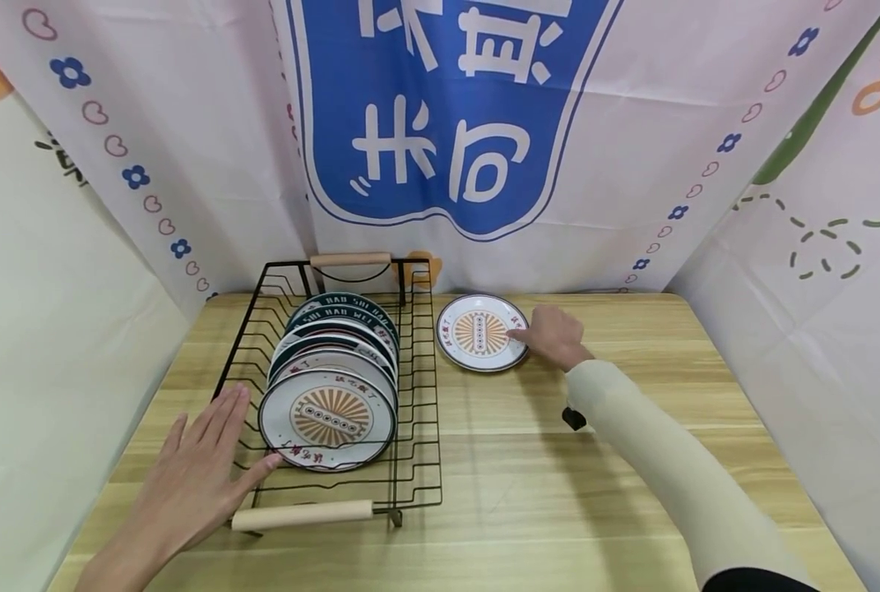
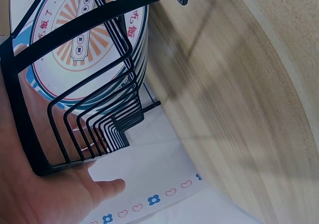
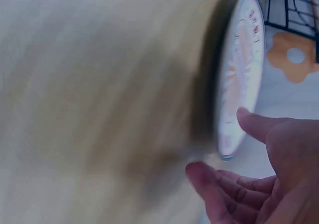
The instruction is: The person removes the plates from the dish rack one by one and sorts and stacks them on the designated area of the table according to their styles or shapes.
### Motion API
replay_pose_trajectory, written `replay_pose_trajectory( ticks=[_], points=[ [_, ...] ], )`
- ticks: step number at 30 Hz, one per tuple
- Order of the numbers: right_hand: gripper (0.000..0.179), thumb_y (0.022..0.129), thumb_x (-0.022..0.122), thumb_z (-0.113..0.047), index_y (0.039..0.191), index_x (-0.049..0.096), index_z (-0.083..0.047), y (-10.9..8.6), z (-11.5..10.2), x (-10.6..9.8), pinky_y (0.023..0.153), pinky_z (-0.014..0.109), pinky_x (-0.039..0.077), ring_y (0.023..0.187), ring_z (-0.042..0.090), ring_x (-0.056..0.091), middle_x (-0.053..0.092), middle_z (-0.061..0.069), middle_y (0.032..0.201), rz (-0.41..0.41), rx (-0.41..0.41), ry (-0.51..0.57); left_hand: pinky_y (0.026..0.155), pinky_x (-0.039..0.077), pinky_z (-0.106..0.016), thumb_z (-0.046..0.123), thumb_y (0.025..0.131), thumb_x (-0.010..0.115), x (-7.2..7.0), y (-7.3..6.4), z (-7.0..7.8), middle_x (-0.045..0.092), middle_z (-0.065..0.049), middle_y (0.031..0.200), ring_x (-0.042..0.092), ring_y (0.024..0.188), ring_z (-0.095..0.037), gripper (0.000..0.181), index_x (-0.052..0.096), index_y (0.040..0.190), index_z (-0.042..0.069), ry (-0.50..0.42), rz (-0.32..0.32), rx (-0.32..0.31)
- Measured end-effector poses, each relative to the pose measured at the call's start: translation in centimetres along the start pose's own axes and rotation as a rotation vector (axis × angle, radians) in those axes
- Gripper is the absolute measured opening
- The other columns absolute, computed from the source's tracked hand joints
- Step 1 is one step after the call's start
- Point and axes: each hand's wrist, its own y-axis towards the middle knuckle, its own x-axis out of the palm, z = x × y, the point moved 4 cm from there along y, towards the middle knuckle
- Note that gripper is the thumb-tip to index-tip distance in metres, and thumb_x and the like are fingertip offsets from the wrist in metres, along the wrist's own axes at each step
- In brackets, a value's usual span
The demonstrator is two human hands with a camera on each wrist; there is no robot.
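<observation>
A round white plate [image 1: 482,332] with an orange sunburst design and a dark rim lies on the table, right of the dish rack. Over its right edge is my right hand [image 1: 558,336], thumb extended above the plate. The right wrist view shows the thumb [image 3: 255,124] overlapping the plate's face, while the other fingers [image 3: 202,176] bend beside the rim with a gap. My left hand [image 1: 196,469] lies along the left side of the black wire dish rack [image 1: 418,427], fingers straight. Several plates [image 1: 329,419] stand in a row inside the rack, leaning on one another.
The rack has wooden handles, one at the front [image 1: 303,515] and one at the back [image 1: 351,259]. A printed cloth [image 1: 225,123] hangs behind the wooden table [image 1: 529,510] and along both its sides. A small black object [image 1: 574,418] shows under the right forearm.
</observation>
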Motion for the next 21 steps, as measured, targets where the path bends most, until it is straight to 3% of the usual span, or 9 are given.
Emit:
replay_pose_trajectory(
  ticks=[6,10,17,21],
  points=[
    [0.061,0.094,0.073,-0.06,0.063,0.043,-0.017,-1.3,-2.3,-3.2,0.05,0.033,0.034,0.057,0.018,0.044,0.039,0.0,0.063,0.075,-0.085,-0.032,0.128,-0.017,-0.051,0.06,0.103,0.059,0.0,0.0,-0.1,0.023,-0.026,0.172,0.022,0.159,-0.045,0.102,0.01,0.169,0.0,0.002,-0.006,-0.005],
    [0.059,0.094,0.074,-0.057,0.067,0.043,-0.015,-3.1,-4.6,-5.7,0.047,0.031,0.028,0.056,0.017,0.041,0.036,-0.001,0.063,0.124,-0.194,-0.042,0.129,-0.016,-0.052,0.061,0.103,0.058,0.0,0.0,-0.1,0.023,-0.026,0.172,0.022,0.159,-0.044,0.102,0.011,0.169,0.0,0.01,-0.001,-0.005],
    [0.05,0.093,0.076,-0.059,0.092,0.065,-0.011,-7.3,-9.3,-8.8,0.057,0.041,0.049,0.07,0.025,0.063,0.064,0.003,0.079,0.213,-0.407,-0.108,0.128,-0.019,-0.047,0.06,0.103,0.059,0.1,0.0,0.0,0.023,-0.027,0.172,0.02,0.16,-0.044,0.102,0.011,0.169,0.0,-0.001,-0.012,-0.008],
    [0.056,0.092,0.074,-0.064,0.103,0.07,-0.01,-9.4,-11.7,-9.3,0.06,0.044,0.056,0.076,0.027,0.069,0.069,0.004,0.087,0.259,-0.485,-0.15,0.128,-0.019,-0.047,0.06,0.103,0.059,0.1,0.0,0.0,0.023,-0.026,0.172,0.019,0.16,-0.043,0.101,0.012,0.169,-0.001,-0.001,-0.005,-0.003]
  ],
)
